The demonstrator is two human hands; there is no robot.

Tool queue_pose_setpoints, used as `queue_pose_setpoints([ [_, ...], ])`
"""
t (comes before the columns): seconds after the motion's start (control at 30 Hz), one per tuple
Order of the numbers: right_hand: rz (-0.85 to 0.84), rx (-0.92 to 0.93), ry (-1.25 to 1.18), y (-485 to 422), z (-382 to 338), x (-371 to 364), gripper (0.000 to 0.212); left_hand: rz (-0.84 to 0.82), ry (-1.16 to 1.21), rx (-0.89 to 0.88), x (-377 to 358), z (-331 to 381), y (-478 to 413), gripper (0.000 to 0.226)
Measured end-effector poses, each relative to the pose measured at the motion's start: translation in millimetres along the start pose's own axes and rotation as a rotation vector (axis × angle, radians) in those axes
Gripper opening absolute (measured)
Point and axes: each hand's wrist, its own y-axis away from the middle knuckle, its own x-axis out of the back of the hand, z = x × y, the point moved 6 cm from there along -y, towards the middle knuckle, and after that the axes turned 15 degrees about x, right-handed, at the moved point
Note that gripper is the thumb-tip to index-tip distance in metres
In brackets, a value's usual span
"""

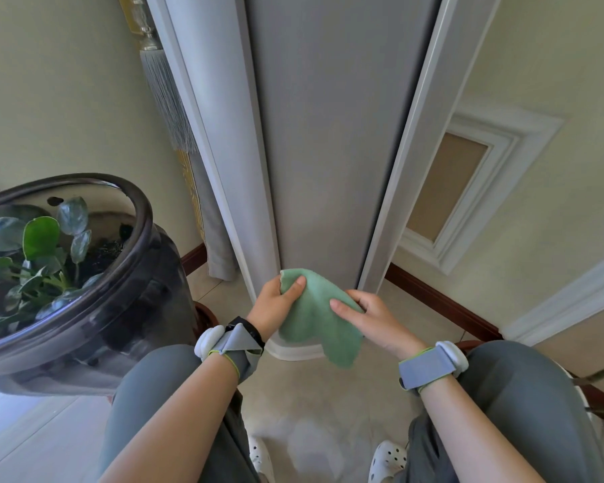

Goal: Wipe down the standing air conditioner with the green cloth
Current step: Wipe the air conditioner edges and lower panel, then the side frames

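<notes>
The left hand [276,305] is curled on the green cloth [314,322], whose upper corner, at 11 o'clock on the cloth, is pinched between thumb and fingers. The cloth's edge at 3 o'clock is pinched by the right hand [370,315], thumb on top. Between the 2 hands the cloth hangs slack, low before the base of the standing air conditioner [314,134], which rises at 12 o'clock; whether the panel is touched cannot be told. A large dark plant pot [143,217] stands at 9 o'clock, and a curtain tassel [168,99] hangs at 11 o'clock beside the unit. Little contact is likely to be made if the cloth is dragged slack from 2 corners: streaks could be left, or 1 pinch lost. The pot could also be struck by the left elbow on a wide stroke.
</notes>
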Motion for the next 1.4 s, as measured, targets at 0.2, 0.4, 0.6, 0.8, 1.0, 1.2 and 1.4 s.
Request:
queue_pose_setpoints([
  [0.2,0.008,-0.009,0.093,-2.4,1.6,8.9,0.021,0.116,-0.185,-0.162,4.2,10.1,1.4,0.014],
  [0.4,0.078,-0.044,0.16,-4.2,10.2,21.8,0.036,-0.018,-0.216,-0.132,-2.4,8.0,0.4,0.004],
  [0.6,-0.104,-0.008,0.0,-0.9,8.5,-5.4,0.029,-0.223,-0.203,-0.008,-16.9,1.3,3.2,0.018],
  [0.8,-0.029,0.058,-0.132,-2.7,-3.6,-10.1,0.014,0.016,-0.185,0.002,-3.1,0.1,-5.7,0.029],
  [1.0,0.03,0.173,-0.216,-5.8,-19.3,-32.7,0.017,-0.021,-0.259,0.042,-17.9,-9.5,-13.0,0.005],
  [1.2,0.655,-0.188,-0.549,-0.8,30.1,-8.9,0.015,0.041,-0.547,0.296,-5.3,-32.0,-20.7,0.01],
  [1.4,0.644,-0.134,0.386,-6.7,69.5,20.8,0.012,0.304,-0.298,0.327,31.7,-25.8,-25.2,0.029],
])
